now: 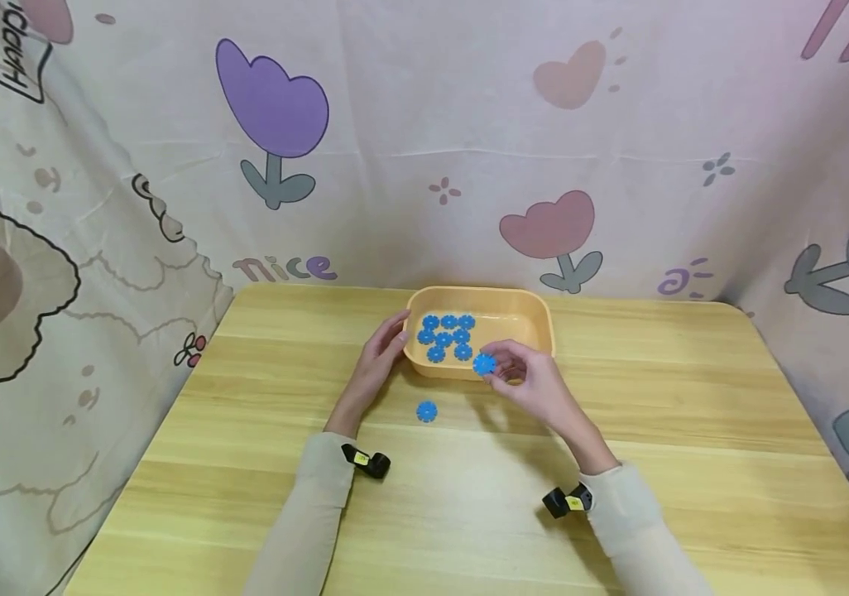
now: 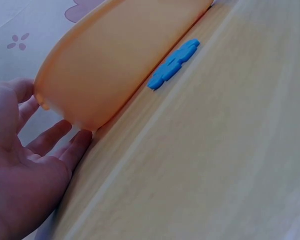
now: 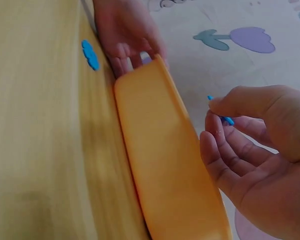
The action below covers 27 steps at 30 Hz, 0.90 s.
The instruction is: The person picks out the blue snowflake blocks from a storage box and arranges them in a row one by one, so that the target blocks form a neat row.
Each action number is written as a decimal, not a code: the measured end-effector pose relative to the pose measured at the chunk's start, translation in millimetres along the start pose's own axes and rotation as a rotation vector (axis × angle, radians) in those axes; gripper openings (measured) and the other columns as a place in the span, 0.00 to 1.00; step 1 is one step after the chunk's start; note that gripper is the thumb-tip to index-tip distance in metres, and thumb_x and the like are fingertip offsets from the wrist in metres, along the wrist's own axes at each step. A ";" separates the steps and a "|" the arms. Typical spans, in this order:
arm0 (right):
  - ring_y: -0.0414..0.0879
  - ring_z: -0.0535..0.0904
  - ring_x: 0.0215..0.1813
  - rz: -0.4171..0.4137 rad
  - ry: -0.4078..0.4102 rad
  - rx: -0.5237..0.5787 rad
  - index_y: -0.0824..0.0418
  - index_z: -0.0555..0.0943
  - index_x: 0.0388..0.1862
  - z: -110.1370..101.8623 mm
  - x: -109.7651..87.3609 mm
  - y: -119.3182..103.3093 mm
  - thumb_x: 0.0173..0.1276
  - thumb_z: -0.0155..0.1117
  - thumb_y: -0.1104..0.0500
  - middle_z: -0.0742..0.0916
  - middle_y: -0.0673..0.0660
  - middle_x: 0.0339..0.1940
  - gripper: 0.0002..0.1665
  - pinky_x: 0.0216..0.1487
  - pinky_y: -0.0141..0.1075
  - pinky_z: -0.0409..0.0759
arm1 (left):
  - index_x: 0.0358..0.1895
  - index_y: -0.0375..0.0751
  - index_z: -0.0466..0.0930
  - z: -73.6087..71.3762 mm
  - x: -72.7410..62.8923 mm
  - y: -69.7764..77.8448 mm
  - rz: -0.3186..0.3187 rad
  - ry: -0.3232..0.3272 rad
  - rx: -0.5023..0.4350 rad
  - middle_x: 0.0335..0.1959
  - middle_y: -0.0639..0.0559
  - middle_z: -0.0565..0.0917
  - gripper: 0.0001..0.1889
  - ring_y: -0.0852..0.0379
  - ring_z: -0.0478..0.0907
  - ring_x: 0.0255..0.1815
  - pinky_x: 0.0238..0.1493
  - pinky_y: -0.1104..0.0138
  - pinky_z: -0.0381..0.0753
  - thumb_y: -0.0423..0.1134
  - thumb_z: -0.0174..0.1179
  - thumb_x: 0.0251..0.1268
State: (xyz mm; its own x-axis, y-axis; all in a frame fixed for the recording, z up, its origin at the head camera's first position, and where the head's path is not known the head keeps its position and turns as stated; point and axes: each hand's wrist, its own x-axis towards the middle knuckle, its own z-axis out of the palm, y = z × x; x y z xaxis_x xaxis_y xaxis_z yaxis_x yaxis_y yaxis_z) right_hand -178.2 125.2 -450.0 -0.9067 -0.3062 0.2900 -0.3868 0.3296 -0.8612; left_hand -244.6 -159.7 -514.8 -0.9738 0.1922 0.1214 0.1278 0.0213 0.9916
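Observation:
A yellow-orange plastic basin [image 1: 536, 331] sits at the back of the table, with several blue notched discs [image 1: 443, 339] gathered in its left part. My left hand [image 1: 380, 352] rests against the basin's left end; in the left wrist view its fingers [image 2: 57, 136] touch the outer wall and rim. Over the basin's front right edge, my right hand [image 1: 532, 381] pinches one blue notched disc [image 1: 484, 364] between thumb and fingers. The right wrist view shows that disc [image 3: 228, 120] mostly hidden by the fingertips. Another blue notched disc [image 1: 427, 411] lies flat on the table in front of the basin.
The wooden table [image 1: 454, 513] reaches back to a patterned cloth [image 1: 410, 99] hung behind and at both sides. Each wrist wears a small black camera, one on the left [image 1: 368, 461] and one on the right [image 1: 566, 501].

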 end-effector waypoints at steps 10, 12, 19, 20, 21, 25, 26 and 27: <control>0.46 0.84 0.36 -0.042 -0.120 -0.050 0.66 0.84 0.51 20.9 -5.0 -2.1 0.59 0.74 0.74 0.87 0.54 0.34 0.20 0.40 0.34 0.88 | 0.76 0.55 0.69 -0.5 0.0 1.5 -0.007 0.003 -0.005 0.76 0.47 0.68 0.23 0.50 0.66 0.76 0.72 0.57 0.71 0.46 0.51 0.83; 0.45 0.84 0.36 -0.047 -0.157 -0.050 0.67 0.84 0.52 25.9 -6.2 -1.9 0.60 0.73 0.74 0.87 0.54 0.34 0.21 0.40 0.34 0.88 | 0.76 0.55 0.69 -0.7 -0.3 1.8 -0.008 0.003 -0.010 0.76 0.47 0.68 0.23 0.50 0.66 0.75 0.72 0.57 0.71 0.46 0.51 0.83; 0.43 0.84 0.36 -0.015 -0.242 -0.082 0.67 0.84 0.53 41.4 -10.2 1.9 0.61 0.73 0.73 0.87 0.53 0.35 0.20 0.39 0.33 0.87 | 0.76 0.52 0.69 -0.2 -0.2 0.6 0.002 -0.003 -0.034 0.76 0.45 0.68 0.23 0.48 0.67 0.75 0.72 0.57 0.71 0.45 0.51 0.83; 0.42 0.84 0.36 -0.011 -0.246 -0.094 0.67 0.84 0.53 43.2 -11.1 2.5 0.60 0.73 0.72 0.87 0.53 0.34 0.20 0.39 0.33 0.87 | 0.76 0.53 0.69 0.0 -0.3 0.5 0.000 -0.005 -0.033 0.76 0.45 0.68 0.23 0.48 0.67 0.75 0.71 0.57 0.72 0.45 0.51 0.83; 0.42 0.83 0.35 -0.007 -0.249 -0.106 0.67 0.84 0.52 45.1 -11.9 3.2 0.60 0.73 0.72 0.87 0.52 0.34 0.20 0.38 0.33 0.87 | 0.76 0.53 0.68 0.3 -0.5 0.5 0.002 -0.009 -0.034 0.77 0.45 0.67 0.23 0.48 0.66 0.76 0.72 0.57 0.71 0.45 0.51 0.83; 0.40 0.80 0.34 0.012 -0.259 -0.146 0.67 0.84 0.52 52.3 -14.7 7.5 0.60 0.74 0.72 0.86 0.51 0.33 0.20 0.35 0.31 0.85 | 0.76 0.54 0.68 0.8 -0.5 0.5 -0.002 -0.012 -0.031 0.77 0.46 0.67 0.23 0.48 0.66 0.76 0.71 0.57 0.72 0.46 0.51 0.83; 0.40 0.80 0.34 0.016 -0.257 -0.156 0.67 0.84 0.51 54.0 -15.2 8.5 0.60 0.74 0.72 0.86 0.51 0.34 0.20 0.35 0.31 0.84 | 0.76 0.54 0.68 0.7 -0.5 0.5 -0.002 -0.011 -0.032 0.77 0.46 0.67 0.23 0.48 0.66 0.76 0.71 0.57 0.72 0.47 0.51 0.83; 0.41 0.80 0.34 0.020 -0.256 -0.165 0.67 0.84 0.51 55.6 -15.6 9.2 0.59 0.74 0.72 0.85 0.52 0.34 0.20 0.35 0.31 0.84 | 0.76 0.54 0.68 0.6 -0.6 0.4 -0.004 -0.009 -0.032 0.77 0.46 0.67 0.23 0.48 0.66 0.76 0.71 0.57 0.72 0.47 0.51 0.83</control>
State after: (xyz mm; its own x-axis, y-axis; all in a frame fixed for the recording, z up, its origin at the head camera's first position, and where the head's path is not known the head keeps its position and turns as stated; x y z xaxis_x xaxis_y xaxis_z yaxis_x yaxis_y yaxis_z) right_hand -158.3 83.4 -485.7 -0.8509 -0.5061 0.1409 -0.4102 0.4725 -0.7801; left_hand -243.9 -159.2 -514.5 -0.9725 0.2011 0.1174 0.1179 -0.0093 0.9930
